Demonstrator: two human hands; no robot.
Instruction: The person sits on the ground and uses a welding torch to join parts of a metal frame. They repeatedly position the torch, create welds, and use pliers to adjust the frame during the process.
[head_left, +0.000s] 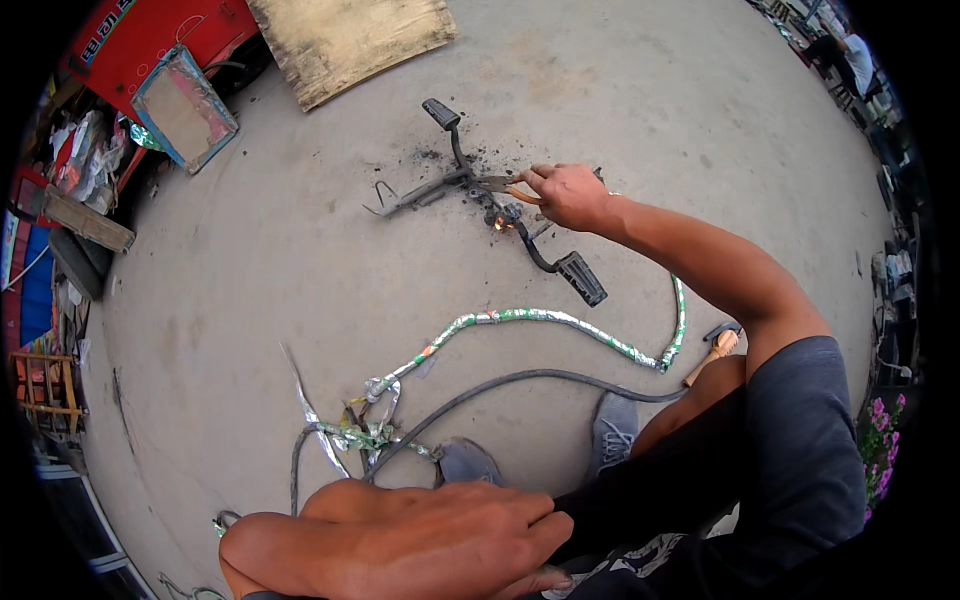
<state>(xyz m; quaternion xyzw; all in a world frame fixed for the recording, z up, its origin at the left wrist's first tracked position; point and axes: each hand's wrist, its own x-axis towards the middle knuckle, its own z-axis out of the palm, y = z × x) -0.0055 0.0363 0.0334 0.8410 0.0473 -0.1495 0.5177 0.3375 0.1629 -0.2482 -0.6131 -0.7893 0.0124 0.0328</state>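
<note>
My right hand [572, 197] is closed round orange-handled pliers [525, 195]. The plier jaws reach the middle of a dark metal footrest bracket [430, 190] on the concrete. One ribbed black pedal [440, 113] sticks up at its far end, and another pedal [581, 278] lies at the near right. Just below the jaws, a small orange glow [500, 225] shows on the bracket. Dark crumbs are scattered around it. My left hand [490, 530] rests by my knees with its fingers curled in, and nothing shows in it.
A foil-wrapped hose [530, 315] and a black cable [520, 376] cross the ground before my shoes. Beside my right knee is a tan-handled tool [720, 350]. A wooden board [350, 45], a framed panel [185, 108] and a red vehicle lie beyond. Someone sits [855, 62] far right.
</note>
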